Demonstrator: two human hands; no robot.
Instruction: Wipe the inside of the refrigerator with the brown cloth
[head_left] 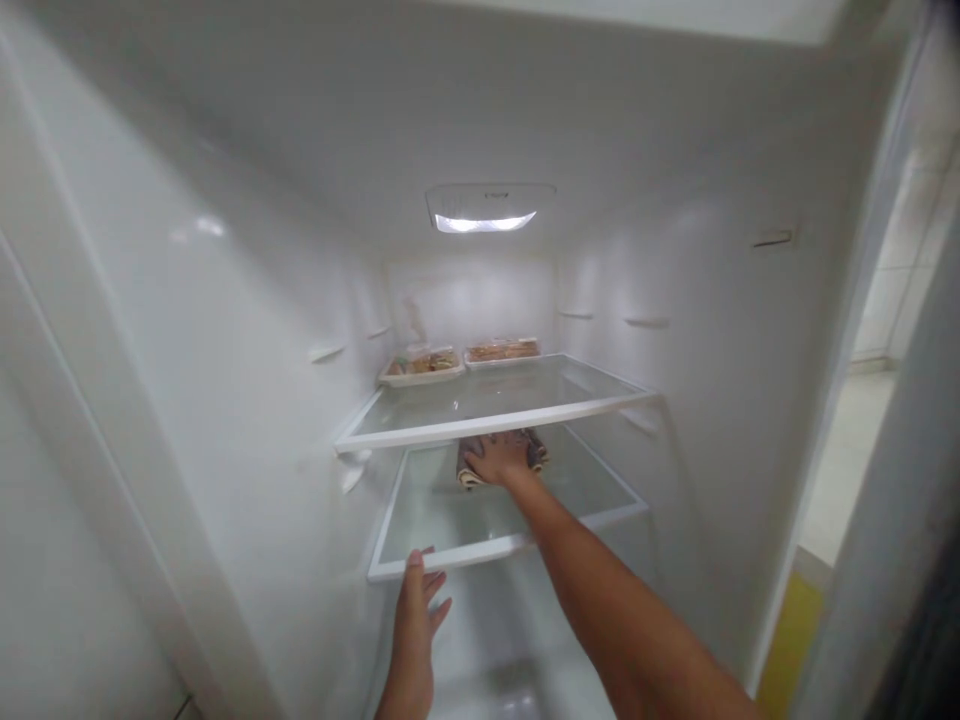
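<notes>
My right hand reaches deep into a fridge and presses with spread fingers on a folded dark cloth with a pale edge. The cloth rests on the lower glass shelf, under the upper shelf. My left hand is at the front edge of that lower shelf, near its left end. Its fingers are apart, nothing is in them, and the thumb is up by the white rim.
On the upper glass shelf, two wrapped trays stand at the back: a left tray and a right tray. A lit lamp is above. White fridge walls with small shelf supports flank both sides.
</notes>
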